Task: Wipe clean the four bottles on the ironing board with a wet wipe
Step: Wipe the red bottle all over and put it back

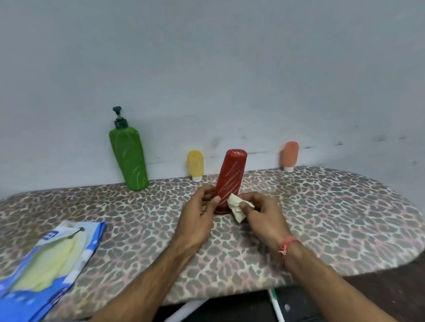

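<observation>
A red bottle (229,176) stands cap-down and tilted on the leopard-print ironing board (337,214), streaked with white marks. My left hand (198,218) grips its lower part from the left. My right hand (264,215) pinches a crumpled white wet wipe (235,206) against the bottle's lower right side. A tall green pump bottle (129,158) stands at the back left. A small yellow bottle (195,165) and a small orange bottle (290,155) stand cap-down along the wall.
A blue wet wipe packet (44,270) lies open at the board's front left edge. A grey wall rises right behind the board. The board's white legs (178,316) and a dark floor show below the front edge.
</observation>
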